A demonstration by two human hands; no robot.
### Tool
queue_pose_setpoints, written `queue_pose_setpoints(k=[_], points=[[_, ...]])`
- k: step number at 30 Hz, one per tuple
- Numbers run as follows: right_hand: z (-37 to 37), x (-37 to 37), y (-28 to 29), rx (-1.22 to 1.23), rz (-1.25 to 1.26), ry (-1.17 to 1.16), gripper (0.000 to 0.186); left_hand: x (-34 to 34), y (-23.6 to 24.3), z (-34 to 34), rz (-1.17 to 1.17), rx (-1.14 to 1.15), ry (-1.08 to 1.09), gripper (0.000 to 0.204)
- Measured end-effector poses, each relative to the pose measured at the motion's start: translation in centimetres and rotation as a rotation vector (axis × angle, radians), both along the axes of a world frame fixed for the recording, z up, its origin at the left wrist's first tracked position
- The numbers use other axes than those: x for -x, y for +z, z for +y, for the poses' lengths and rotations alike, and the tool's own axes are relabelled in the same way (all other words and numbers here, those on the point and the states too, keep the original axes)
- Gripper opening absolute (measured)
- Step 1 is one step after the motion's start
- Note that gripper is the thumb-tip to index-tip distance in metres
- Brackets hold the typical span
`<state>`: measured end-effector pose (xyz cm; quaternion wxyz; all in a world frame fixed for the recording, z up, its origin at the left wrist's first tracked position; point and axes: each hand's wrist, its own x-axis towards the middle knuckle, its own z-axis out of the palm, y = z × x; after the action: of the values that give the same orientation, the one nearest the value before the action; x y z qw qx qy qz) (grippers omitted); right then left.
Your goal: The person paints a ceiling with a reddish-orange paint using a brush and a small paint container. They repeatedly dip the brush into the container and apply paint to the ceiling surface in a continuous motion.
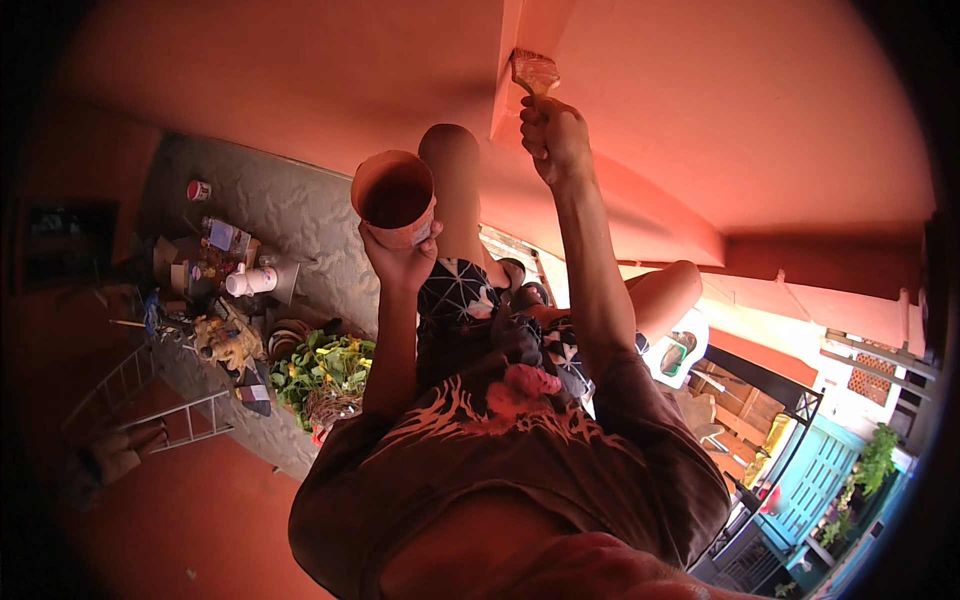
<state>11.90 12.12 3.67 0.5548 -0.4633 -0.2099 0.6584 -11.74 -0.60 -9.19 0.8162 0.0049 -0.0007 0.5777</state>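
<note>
My right hand (pixel 556 140) is raised up and closed round the handle of a flat paintbrush (pixel 536 73). The bristles meet the orange-red wall (pixel 640 110) at the edge of a raised strip (pixel 508 85). Lower and to the left, my left hand (pixel 400 255) grips a round orange paint pot (pixel 402 236) from beneath, fingers and thumb on its sides. The pot's mouth faces me, and its inside is dark, so I cannot tell how much paint is in it. My knees are bent, one of them just right of the pot.
On the grey floor at left lie a small red-and-white tub (pixel 198 190), a pale jug (pixel 251 280), boxes and a leafy green plant (pixel 325 370). A metal ladder (pixel 190 420) stands farther left. Bright daylight, a turquoise bench (pixel 815 475) and railings lie at lower right.
</note>
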Motion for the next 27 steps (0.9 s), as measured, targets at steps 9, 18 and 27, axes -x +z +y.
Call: queue_pose_setpoints(k=[9,18,27], points=[[1.2,1.9,-13.1,-0.412,-0.56,-0.203,0.029,0.4,-0.2,0.1,0.004,0.011,-0.013,0.077],[-1.6,3.2,-19.0,0.175,-0.122,-0.129,0.025,1.2,1.2,-0.1,0.137,0.151,0.112,0.075],[6.7,-2.5,-13.0,0.194,0.454,0.117,0.023,1.3,1.8,0.5,0.123,0.128,0.076,0.074]])
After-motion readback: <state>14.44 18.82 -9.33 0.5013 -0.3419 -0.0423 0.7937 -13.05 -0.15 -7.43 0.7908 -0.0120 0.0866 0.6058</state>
